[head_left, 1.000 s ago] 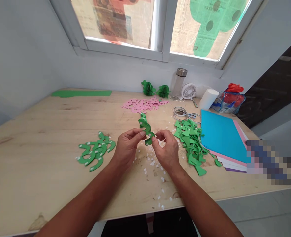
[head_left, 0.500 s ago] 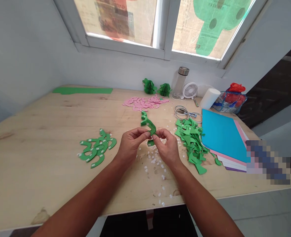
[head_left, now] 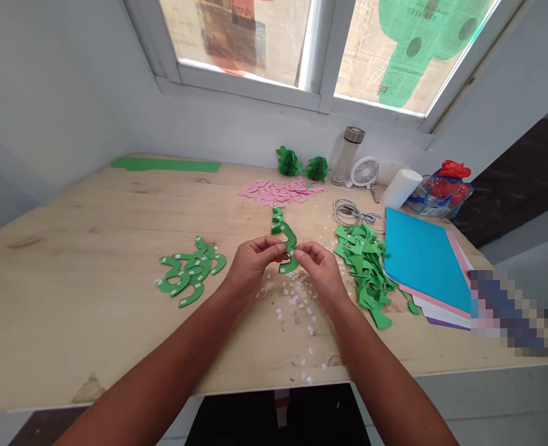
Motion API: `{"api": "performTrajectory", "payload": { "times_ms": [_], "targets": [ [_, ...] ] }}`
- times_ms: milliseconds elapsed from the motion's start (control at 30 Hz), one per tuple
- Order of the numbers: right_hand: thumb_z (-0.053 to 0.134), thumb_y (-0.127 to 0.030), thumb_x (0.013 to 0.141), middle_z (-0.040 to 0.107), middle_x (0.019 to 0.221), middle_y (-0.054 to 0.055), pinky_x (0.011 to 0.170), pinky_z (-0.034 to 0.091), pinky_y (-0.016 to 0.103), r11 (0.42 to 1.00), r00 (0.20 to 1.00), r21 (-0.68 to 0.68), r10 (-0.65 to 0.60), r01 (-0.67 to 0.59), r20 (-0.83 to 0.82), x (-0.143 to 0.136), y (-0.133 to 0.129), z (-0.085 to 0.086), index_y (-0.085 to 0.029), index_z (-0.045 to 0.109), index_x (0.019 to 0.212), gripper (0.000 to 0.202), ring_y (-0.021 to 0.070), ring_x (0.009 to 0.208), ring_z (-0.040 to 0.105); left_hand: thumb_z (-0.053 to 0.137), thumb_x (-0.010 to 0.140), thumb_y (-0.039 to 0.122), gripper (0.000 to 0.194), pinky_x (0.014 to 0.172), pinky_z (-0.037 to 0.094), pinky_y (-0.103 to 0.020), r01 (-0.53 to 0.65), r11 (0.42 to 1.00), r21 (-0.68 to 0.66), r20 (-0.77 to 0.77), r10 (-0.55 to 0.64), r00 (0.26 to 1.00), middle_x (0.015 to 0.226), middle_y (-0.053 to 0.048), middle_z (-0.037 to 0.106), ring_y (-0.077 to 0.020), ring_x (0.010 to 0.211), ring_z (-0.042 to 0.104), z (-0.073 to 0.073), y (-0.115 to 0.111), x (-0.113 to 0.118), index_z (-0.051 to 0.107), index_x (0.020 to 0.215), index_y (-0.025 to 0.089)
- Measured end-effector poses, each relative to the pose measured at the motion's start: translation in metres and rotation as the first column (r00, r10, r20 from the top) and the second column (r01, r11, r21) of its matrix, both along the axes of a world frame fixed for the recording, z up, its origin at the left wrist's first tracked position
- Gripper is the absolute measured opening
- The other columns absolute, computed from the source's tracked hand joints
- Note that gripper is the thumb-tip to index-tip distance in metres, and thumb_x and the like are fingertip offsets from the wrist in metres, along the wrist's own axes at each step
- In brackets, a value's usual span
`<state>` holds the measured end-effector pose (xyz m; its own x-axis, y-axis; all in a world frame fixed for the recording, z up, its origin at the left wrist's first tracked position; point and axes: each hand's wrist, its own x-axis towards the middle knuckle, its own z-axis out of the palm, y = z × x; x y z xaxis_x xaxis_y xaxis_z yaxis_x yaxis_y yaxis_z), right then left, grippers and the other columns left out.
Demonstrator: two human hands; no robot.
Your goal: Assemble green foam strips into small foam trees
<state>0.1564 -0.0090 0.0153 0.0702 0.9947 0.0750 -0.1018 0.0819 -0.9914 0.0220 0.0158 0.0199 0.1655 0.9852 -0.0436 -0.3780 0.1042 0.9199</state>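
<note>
A curved green paper cutout (head_left: pixel 290 235) with small white squares on it is held up over the table's middle. My left hand (head_left: pixel 256 265) pinches its left side between thumb and fingers. From the right, my right hand (head_left: pixel 319 267) has thumb and forefinger closed at its edge. Just behind it is a small stack of green cutouts (head_left: pixel 277 217), partly covered by the held piece. Beneath my fingers shows another green curved piece (head_left: pixel 287 267); whether it joins the held one I cannot tell. A loose pile of green cutouts with white squares (head_left: pixel 190 271) lies to the left.
White paper bits (head_left: pixel 297 297) are scattered below my hands. Green scraps (head_left: pixel 364 266) and blue sheets (head_left: pixel 425 260) lie right. Behind are pink cutouts (head_left: pixel 278 192), tape rolls (head_left: pixel 347 212), a bottle (head_left: pixel 348 158), a small fan (head_left: pixel 364 170) and a white roll (head_left: pixel 402 188).
The held cutout has turned, so its curve and white squares show more. My right fingers have shifted slightly at its edge. The whole view has moved a little.
</note>
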Motion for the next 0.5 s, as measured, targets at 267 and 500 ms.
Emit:
{"api": "performTrajectory", "payload": {
  "times_ms": [267,500],
  "targets": [
    [0.069,-0.029,0.065,0.061,0.066,-0.002,0.063,0.043,0.025,0.998,0.993,-0.049,-0.045,0.039,-0.109,0.0000,0.0015,-0.0017,-0.017,0.061,0.070,0.015,0.0118,0.062,0.056,0.076,0.063,0.029,0.021,0.070,0.046,-0.029,0.101,0.992,-0.075,0.083,-0.095,0.992,0.066,-0.003,0.067,-0.0151,0.066,0.062,-0.0016,-0.0004,0.0002,0.069,0.077,0.015],
    [0.069,-0.029,0.065,0.062,0.066,-0.003,0.063,0.043,0.024,0.987,0.974,-0.026,-0.163,0.161,-0.156,0.0015,0.0038,-0.0028,-0.018,0.061,0.071,0.015,0.0112,0.062,0.055,0.076,0.063,0.035,0.025,0.062,0.048,-0.027,0.177,0.981,-0.083,-0.053,-0.182,0.982,0.074,-0.004,0.066,-0.0148,0.065,0.061,-0.0015,-0.0008,-0.0001,0.067,0.073,0.014]
  ]
}}
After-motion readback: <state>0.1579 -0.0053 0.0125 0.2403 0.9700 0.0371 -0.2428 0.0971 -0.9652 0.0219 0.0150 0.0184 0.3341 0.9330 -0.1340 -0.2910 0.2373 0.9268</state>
